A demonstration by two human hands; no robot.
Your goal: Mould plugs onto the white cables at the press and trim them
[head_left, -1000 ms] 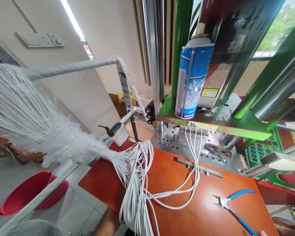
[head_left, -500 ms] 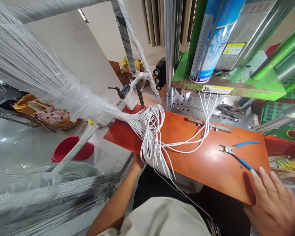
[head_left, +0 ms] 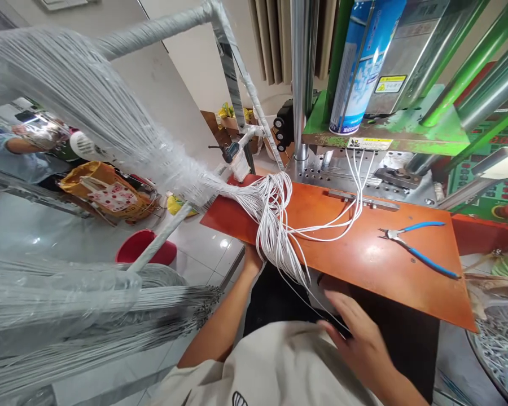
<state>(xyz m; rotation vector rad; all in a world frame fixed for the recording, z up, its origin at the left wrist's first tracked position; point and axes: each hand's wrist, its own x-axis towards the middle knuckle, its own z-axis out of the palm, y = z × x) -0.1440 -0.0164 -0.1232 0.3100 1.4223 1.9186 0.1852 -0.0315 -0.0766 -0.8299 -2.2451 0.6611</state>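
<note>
Away from the right corner of the tabletop (head_left: 342, 259), the right hand (head_left: 358, 330) has swung in to lower centre. From where I stand, plastic-wrapped cable (head_left: 122, 118) slants down from the upper left. Near the middle, the left hand (head_left: 253, 258) sits just below the tabletop's near edge, fingers hidden; I can't tell whether they grip. Beside it, white cables (head_left: 275, 225) spill over that edge: their own weight might drag more off, or a tug could tangle the loops. The right hand's fingers are parted, seemingly gripping nothing, near the cables' trailing ends. Above, a spray can (head_left: 362, 67) could topple if jolted. Farther right, pliers (head_left: 393, 233) lie spread.
</note>
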